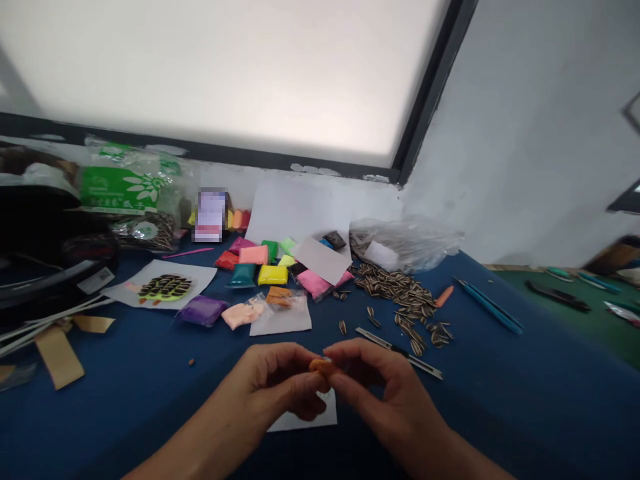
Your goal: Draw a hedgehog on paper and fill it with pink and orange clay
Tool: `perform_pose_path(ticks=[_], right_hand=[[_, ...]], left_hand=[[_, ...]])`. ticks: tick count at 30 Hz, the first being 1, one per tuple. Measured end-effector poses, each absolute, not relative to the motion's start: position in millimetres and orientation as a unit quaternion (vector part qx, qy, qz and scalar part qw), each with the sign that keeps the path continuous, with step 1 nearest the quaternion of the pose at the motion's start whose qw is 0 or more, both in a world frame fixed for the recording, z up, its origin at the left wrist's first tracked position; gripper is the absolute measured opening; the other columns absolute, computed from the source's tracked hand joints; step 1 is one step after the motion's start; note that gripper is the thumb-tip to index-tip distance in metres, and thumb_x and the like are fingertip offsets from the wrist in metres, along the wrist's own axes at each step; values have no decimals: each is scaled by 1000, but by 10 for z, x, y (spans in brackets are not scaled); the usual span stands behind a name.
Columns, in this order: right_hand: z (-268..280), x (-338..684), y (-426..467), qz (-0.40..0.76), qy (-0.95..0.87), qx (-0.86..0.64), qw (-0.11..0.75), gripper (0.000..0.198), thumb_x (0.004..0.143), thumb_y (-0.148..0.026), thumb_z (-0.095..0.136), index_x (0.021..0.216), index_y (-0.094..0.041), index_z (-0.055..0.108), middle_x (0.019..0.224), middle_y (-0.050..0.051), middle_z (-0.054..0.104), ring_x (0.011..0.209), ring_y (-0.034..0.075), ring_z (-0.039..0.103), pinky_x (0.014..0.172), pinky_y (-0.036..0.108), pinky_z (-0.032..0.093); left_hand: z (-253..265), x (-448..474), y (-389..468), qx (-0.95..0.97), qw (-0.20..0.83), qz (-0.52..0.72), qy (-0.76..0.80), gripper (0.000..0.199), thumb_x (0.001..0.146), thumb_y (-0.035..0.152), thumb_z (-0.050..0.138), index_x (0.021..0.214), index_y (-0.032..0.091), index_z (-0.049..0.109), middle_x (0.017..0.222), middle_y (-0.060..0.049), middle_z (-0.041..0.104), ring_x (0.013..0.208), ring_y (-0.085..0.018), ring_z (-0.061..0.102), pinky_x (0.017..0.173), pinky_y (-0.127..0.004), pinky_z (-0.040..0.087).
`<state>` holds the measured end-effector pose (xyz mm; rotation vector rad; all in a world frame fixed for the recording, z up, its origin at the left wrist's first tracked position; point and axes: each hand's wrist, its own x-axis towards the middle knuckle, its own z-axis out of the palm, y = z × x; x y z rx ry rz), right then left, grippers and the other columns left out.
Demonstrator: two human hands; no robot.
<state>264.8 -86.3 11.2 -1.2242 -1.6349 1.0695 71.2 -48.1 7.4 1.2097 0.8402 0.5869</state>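
Between the fingertips of my left hand [285, 387] and my right hand [377, 383] is a small lump of orange-brown modelling clay [323, 367]. Both hands are closed in a pinch on it, thumbs toward me. Under them lies a white paper [320, 415], partly hidden by the fingers. Just beyond my right hand rests a utility knife [425, 367], with loose sunflower seeds [400, 293] spread past it. Farther out, an opened packet of orange-brown clay [279, 298] sits on a white sheet [295, 323], beside a pale peach clay packet [243, 313].
Several coloured clay packets [273, 274] lie mid-table. At left, a white sheet [150, 275] bears a green clay piece studded with seeds [166, 288]. Blue tweezers [490, 307] are at right. A seed bag [135, 200] and a phone [210, 215] stand at the back.
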Motion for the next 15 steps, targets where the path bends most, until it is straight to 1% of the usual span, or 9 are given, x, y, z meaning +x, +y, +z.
perform_pose_path(ticks=[5, 8, 9, 11, 12, 13, 14, 15], right_hand=[[81, 2641, -860, 461, -621, -504, 384, 19, 81, -32, 75, 93, -18, 71, 78, 3, 71, 65, 16, 62, 60, 28, 47], [44, 2643, -850, 460, -619, -502, 391, 15, 81, -31, 76, 86, -18, 70, 73, 1, 69, 65, 16, 62, 61, 27, 47], [35, 2646, -846, 448, -626, -500, 397, 13, 82, -31, 74, 85, -19, 70, 72, 1, 68, 64, 16, 61, 61, 27, 47], [24, 2653, -841, 420, -640, -501, 404, 11, 84, -30, 72, 87, -19, 72, 72, 1, 68, 63, 15, 60, 59, 26, 46], [21, 2655, -841, 409, -645, -502, 406, 11, 84, -29, 72, 87, -19, 73, 72, 1, 68, 63, 15, 60, 58, 26, 45], [18, 2656, -843, 402, -648, -502, 407, 10, 84, -28, 72, 87, -19, 73, 72, 2, 69, 62, 15, 59, 57, 25, 45], [16, 2654, -846, 399, -651, -500, 409, 10, 83, -27, 72, 87, -18, 73, 72, 2, 69, 61, 14, 59, 56, 25, 44], [17, 2652, -851, 400, -652, -497, 409, 9, 83, -27, 73, 86, -18, 73, 71, 2, 70, 60, 14, 59, 55, 24, 44]], left_hand=[[35, 706, -469, 546, 701, 271, 370, 40, 78, 55, 77, 81, 16, 71, 69, -1, 71, 65, -15, 64, 67, -26, 52], [33, 700, -494, 553, 700, 261, 369, 45, 76, 60, 77, 79, 16, 68, 68, 0, 69, 64, -15, 62, 64, -26, 50], [38, 695, -504, 558, 695, 256, 375, 45, 77, 60, 76, 84, 16, 69, 71, 0, 69, 67, -16, 63, 66, -26, 50], [49, 685, -519, 564, 683, 256, 387, 46, 77, 56, 77, 103, 18, 71, 81, -2, 72, 77, -19, 65, 71, -29, 50], [54, 681, -524, 563, 680, 259, 391, 50, 77, 53, 78, 113, 19, 69, 86, -2, 73, 82, -21, 66, 74, -30, 50], [57, 681, -527, 561, 679, 264, 394, 53, 76, 51, 78, 118, 21, 68, 89, -3, 74, 85, -22, 66, 75, -31, 50], [61, 683, -528, 559, 678, 268, 393, 53, 75, 50, 79, 118, 21, 69, 89, -3, 74, 85, -22, 66, 76, -31, 50], [66, 690, -526, 561, 678, 272, 391, 49, 74, 50, 79, 112, 20, 73, 87, -3, 74, 83, -22, 66, 75, -32, 50]])
